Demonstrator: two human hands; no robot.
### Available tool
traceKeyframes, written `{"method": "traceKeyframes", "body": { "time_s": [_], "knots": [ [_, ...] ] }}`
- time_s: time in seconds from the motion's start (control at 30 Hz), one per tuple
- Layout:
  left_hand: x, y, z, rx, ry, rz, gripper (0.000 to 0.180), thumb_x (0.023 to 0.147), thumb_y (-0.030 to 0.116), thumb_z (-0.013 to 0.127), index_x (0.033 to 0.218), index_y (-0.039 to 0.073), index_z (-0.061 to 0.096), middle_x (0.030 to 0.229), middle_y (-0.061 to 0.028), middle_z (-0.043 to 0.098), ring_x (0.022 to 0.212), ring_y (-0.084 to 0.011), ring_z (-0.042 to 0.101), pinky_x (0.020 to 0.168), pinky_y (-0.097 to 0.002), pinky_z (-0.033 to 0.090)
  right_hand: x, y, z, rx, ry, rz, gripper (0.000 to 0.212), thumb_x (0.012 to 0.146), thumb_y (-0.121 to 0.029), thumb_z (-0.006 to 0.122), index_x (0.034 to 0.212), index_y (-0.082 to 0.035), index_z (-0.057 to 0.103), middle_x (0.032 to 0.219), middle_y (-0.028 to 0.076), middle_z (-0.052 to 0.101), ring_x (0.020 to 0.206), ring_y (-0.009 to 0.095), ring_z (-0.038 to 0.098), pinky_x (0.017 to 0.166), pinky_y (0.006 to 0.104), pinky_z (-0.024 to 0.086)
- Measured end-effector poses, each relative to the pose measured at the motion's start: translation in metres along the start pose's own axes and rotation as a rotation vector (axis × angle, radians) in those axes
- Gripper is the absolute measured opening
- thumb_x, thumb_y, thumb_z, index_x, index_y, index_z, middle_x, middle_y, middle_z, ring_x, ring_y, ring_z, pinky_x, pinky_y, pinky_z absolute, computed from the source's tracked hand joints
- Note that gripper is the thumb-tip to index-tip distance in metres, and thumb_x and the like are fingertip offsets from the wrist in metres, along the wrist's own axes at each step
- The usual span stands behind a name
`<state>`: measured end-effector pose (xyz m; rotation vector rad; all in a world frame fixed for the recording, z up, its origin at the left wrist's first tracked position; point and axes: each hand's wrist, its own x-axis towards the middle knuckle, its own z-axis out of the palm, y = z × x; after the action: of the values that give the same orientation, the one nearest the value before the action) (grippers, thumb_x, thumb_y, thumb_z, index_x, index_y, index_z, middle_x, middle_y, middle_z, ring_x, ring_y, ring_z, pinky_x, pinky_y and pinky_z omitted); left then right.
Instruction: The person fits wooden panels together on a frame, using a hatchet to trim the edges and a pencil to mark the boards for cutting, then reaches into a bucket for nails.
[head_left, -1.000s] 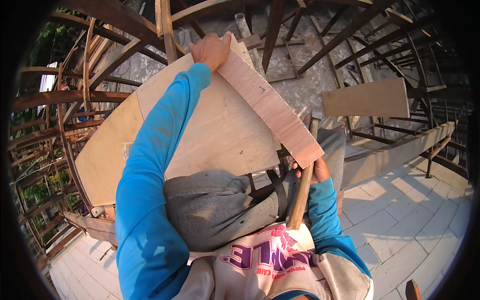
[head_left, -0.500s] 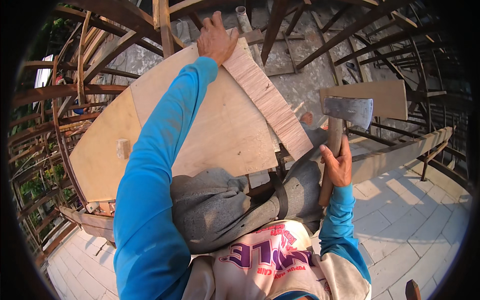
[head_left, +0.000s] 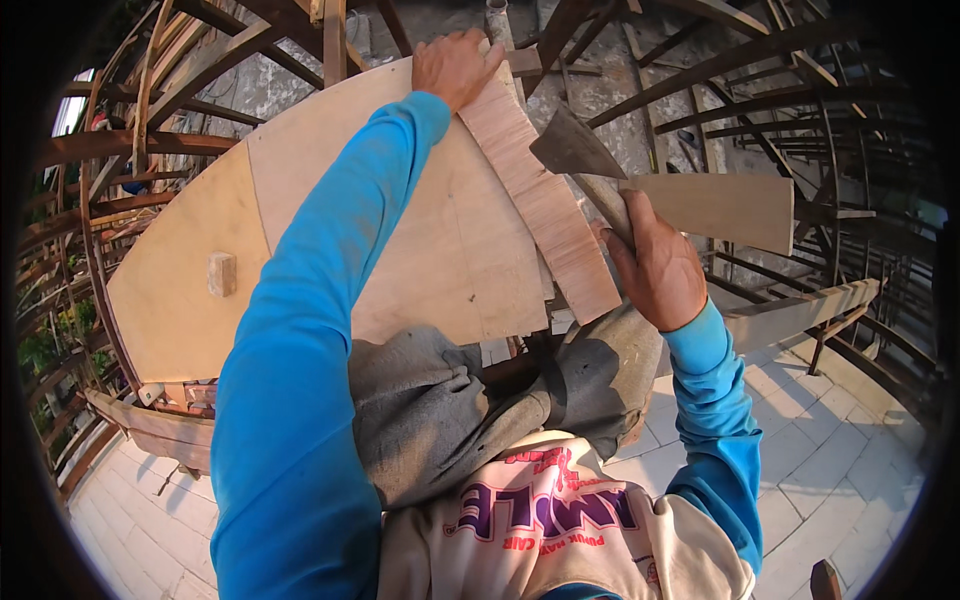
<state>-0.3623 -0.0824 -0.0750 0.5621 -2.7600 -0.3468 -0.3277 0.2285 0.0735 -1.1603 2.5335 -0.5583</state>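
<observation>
My left hand (head_left: pixel 458 68) is closed over the far end of a reddish plywood strip (head_left: pixel 545 200). The strip lies along the right side of a large, pale plywood panel (head_left: pixel 440 250) with a curved left edge. In my right hand (head_left: pixel 657 262) is a hatchet (head_left: pixel 577 146), gripped by its wooden handle. Its dark metal head is tilted to the left, above and just right of the strip's right edge. The strip's near end rests by my right knee, and my left arm reaches across the panel.
A small wood block (head_left: pixel 222 274) sits on the panel's left part. Behind my right hand is another flat board (head_left: pixel 715 208). A long timber beam (head_left: pixel 800 310) runs off to the right. Curved wooden ribs surround the area, with pale floor planks (head_left: pixel 800 470) at the lower right.
The hatchet has swung up and left, and its head now leans toward the strip. My right hand has risen with it. My left hand still holds the strip's far end.
</observation>
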Motion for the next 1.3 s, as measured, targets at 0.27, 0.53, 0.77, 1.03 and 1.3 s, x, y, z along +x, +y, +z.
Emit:
{"method": "traceKeyframes", "body": {
  "time_s": [0.27, 0.53, 0.77, 1.03, 1.3],
  "knots": [
    [-0.002, -0.008, -0.002, 0.009, -0.014, -0.004, 0.05, 0.092, 0.052, 0.048, 0.104, 0.008, 0.067, 0.097, -0.0177, 0.069, 0.089, -0.0353, 0.065, 0.079, -0.0475, 0.048, 0.003, -0.022, -0.028, 0.025, 0.079, -0.159, 0.035, 0.083, -0.01, 0.066, 0.114, -0.005, 0.052, 0.088, 0.022, 0.063, 0.079, 0.042, 0.061, 0.066, 0.0465, 0.047],
    [0.002, 0.003, -0.006, 0.089, -0.048, 0.047, 0.047, 0.092, 0.05, 0.049, 0.101, 0.008, 0.068, 0.098, -0.0148, 0.069, 0.088, -0.0333, 0.065, 0.08, -0.0461, 0.046, 0.002, 0.024, 0.001, -0.025, -0.035, -0.018, 0.035, 0.084, -0.011, 0.064, 0.115, -0.004, 0.049, 0.09, 0.023, 0.063, 0.08, 0.045, 0.061, 0.066, 0.0489, 0.047],
    [-0.003, -0.001, -0.006, 0.088, 0.007, 0.083, 0.05, 0.093, 0.053, 0.046, 0.103, 0.009, 0.069, 0.094, -0.0132, 0.069, 0.087, -0.0313, 0.064, 0.077, -0.0434, 0.041, -0.016, -0.002, 0.002, 0.154, 0.26, -0.134, 0.041, 0.08, -0.007, 0.067, 0.118, -0.005, 0.052, 0.097, 0.02, 0.063, 0.085, 0.041, 0.06, 0.07, 0.0445, 0.048],
    [0.0, 0.005, -0.024, 0.078, -0.155, 0.049, 0.061, 0.094, 0.059, 0.041, 0.109, 0.007, 0.068, 0.098, -0.0151, 0.069, 0.093, -0.0313, 0.063, 0.082, -0.0443, 0.041, -0.003, 0.011, -0.003, -0.013, -0.05, -0.054, 0.038, 0.083, -0.012, 0.065, 0.118, -0.007, 0.049, 0.091, 0.02, 0.064, 0.084, 0.043, 0.061, 0.069, 0.0481, 0.048],
    [-0.003, -0.001, -0.004, 0.024, 0.043, 0.092, 0.058, 0.094, 0.058, 0.039, 0.102, 0.009, 0.07, 0.096, -0.0111, 0.07, 0.094, -0.0277, 0.062, 0.086, -0.0423, 0.038, -0.006, 0.029, 0.036, -0.023, -0.087, 0.062, 0.035, 0.083, -0.014, 0.065, 0.114, -0.005, 0.051, 0.093, 0.024, 0.063, 0.088, 0.044, 0.06, 0.071, 0.0489, 0.047]
  ]
}}
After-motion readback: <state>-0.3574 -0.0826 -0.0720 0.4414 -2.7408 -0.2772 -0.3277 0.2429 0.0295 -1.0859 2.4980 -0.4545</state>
